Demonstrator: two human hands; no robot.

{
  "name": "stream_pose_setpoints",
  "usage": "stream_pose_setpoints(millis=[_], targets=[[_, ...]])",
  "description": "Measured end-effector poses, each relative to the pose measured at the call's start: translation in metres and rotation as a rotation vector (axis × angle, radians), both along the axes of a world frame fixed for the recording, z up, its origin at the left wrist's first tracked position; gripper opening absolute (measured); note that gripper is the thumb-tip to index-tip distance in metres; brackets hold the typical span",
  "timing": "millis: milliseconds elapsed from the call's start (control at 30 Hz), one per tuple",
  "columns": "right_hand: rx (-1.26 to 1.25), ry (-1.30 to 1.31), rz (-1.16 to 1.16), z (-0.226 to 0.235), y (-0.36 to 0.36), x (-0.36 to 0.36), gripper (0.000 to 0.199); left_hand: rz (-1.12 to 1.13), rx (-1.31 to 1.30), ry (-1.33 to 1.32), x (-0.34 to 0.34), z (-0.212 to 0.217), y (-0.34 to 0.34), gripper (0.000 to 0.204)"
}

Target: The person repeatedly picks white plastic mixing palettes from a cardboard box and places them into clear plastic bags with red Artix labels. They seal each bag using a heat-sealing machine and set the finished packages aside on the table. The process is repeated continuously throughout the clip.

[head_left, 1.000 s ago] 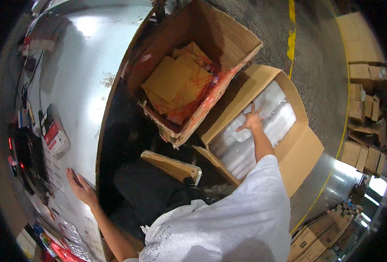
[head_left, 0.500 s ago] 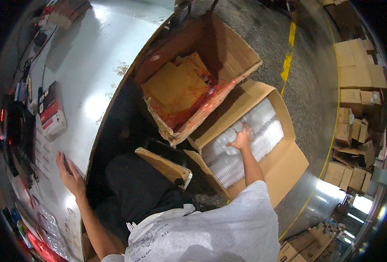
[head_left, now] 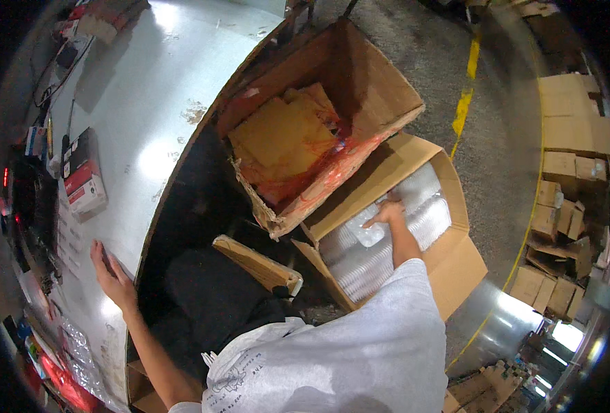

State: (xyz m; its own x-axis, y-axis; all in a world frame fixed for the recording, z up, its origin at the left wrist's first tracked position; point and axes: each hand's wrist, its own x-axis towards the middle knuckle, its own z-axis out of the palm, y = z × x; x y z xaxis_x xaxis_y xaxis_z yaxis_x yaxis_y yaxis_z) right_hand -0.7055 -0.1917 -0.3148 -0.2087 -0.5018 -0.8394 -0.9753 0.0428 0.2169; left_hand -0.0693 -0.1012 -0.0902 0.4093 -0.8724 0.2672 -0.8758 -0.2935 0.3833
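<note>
My right hand [head_left: 390, 211] reaches down into an open cardboard box [head_left: 460, 265] on my right. Its fingers are curled round the edge of a clear plastic container [head_left: 369, 233] that stands out a little from the rest. Tightly nested rows of the same clear plastic pieces [head_left: 425, 217] fill the box. My left hand [head_left: 114, 279] rests on the pale metal table [head_left: 122, 220], fingers stretched out and holding nothing.
Beyond the box stands a worn carton [head_left: 377, 76] with red smears and cardboard scraps [head_left: 284, 134] inside. A red, white and black small box [head_left: 83, 182] lies on the table. Stacked cartons [head_left: 577, 131] line the far right, past a yellow floor line [head_left: 463, 110].
My right hand has closed from spread fingers onto a clear plastic container, which now sticks up more. The left hand stays on the table.
</note>
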Motion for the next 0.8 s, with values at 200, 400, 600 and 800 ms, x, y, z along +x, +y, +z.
stream_pose_setpoints(millis=[200,400,600,800], targets=[[-0.301,0.016,-0.211,0.023,0.037,0.035,0.108,-0.045,-0.025,0.025,0.005,0.001,0.001,0.033],[-0.361,-0.060,-0.206,0.062,0.049,0.033,0.089,-0.073,-0.012,0.012,0.005,0.003,-0.002,0.034],[-0.350,-0.219,-0.234,0.062,0.055,0.023,0.096,-0.096,-0.050,0.008,0.005,0.004,-0.003,0.033],[-0.278,-0.211,-0.162,0.032,0.051,0.047,0.106,-0.079,-0.023,-0.023,0.004,0.005,-0.002,0.033]])
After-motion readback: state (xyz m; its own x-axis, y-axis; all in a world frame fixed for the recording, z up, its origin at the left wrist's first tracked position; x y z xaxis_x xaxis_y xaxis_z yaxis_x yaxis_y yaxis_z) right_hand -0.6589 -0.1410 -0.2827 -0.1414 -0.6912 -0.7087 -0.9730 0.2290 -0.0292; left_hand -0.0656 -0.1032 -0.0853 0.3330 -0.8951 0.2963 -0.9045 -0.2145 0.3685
